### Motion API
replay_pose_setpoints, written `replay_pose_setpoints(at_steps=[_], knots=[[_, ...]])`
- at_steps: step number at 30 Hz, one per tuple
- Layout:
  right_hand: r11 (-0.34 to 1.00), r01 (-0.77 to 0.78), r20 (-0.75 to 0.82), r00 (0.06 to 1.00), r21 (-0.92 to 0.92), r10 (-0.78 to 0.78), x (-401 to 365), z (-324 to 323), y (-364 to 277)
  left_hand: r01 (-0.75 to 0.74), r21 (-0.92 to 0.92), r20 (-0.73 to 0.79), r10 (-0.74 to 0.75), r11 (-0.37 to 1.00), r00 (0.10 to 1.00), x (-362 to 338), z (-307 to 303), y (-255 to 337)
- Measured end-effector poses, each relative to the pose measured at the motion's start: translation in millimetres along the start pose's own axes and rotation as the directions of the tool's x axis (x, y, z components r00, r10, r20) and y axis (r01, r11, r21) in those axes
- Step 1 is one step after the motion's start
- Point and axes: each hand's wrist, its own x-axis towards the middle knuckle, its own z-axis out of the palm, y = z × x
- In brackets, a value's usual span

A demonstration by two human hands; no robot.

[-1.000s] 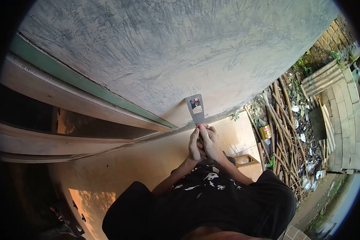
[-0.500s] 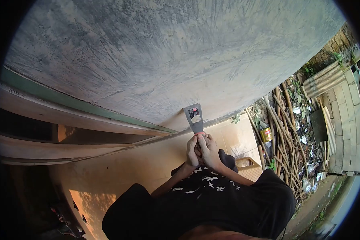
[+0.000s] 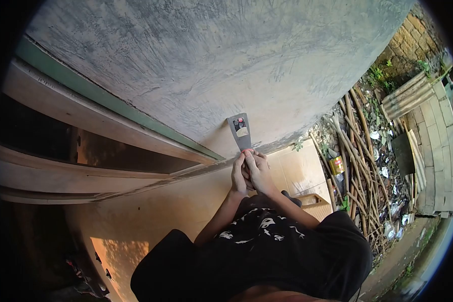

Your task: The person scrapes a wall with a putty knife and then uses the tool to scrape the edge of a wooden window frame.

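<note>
Both hands are wrapped round the handle of a scraper [image 3: 242, 140], its wide grey blade pointing up and away from me. My left hand [image 3: 239, 177] grips from the left side, and my right hand [image 3: 259, 173] closes over it from the right, thumbs lying along the handle. The handle itself is mostly hidden by my fingers. A red-and-black label with a pale patch shows on the blade. The blade's far edge meets the grey, streaked wall [image 3: 196, 65], where a shadow falls to its left.
A green-edged window frame [image 3: 121, 116] juts out at left. Tan floor tiles [image 3: 181, 211] lie below, with a woven box [image 3: 317, 207] beside my right leg. Bamboo sticks [image 3: 360, 166], a yellow can [image 3: 336, 165] and litter lie right, near a corrugated sheet [image 3: 407, 95].
My two hands and the scraper have moved up in view, away from my body, arms stretched further. The grip is unchanged. The camera view has shifted slightly.
</note>
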Motion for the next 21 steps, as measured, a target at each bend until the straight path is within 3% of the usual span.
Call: replay_pose_setpoints(at_steps=[1,3,5,7,8,9,10,13,17,21], knots=[[0.978,-0.162,0.042,0.987,0.132,0.158,-5,2,-2,0.071,-0.04,0.069,-0.068,0.997,0.995,-4,3,7],[0.946,-0.247,0.088,0.968,0.211,0.233,-8,3,-8,0.097,0.02,0.005,-0.097,0.995,0.995,6,-1,13],[0.903,-0.322,0.142,0.946,0.285,0.293,-7,3,-17,-0.014,0.204,0.032,0.008,0.979,0.999,29,-16,13],[0.793,-0.454,0.234,0.891,0.407,0.39,-7,1,-23,0.001,0.227,0.032,-0.008,0.974,0.999,33,11,43],[0.792,-0.457,0.236,0.889,0.405,0.393,-7,5,-22,0.003,0.282,0.065,-0.022,0.959,0.998,37,15,49],[0.838,-0.366,0.121,0.93,0.404,0.348,-6,10,-19,0.001,0.336,0.1,-0.037,0.942,0.994,39,20,54],[0.879,-0.271,0.004,0.956,0.393,0.293,-4,14,-16,-0.011,0.275,0.078,-0.011,0.961,0.997,38,30,53],[0.92,-0.267,0.067,0.964,0.288,0.259,-4,4,-9,-0.034,0.307,0.115,-0.001,0.951,0.993,41,25,54],[0.9,-0.252,0.026,0.965,0.355,0.26,-8,12,-2,0.015,0.262,0.081,-0.037,0.965,0.996,40,30,59],[0.912,-0.28,0.031,0.958,0.3,0.284,-3,11,1,-0.005,0.295,0.063,-0.014,0.955,0.998,45,25,54]])
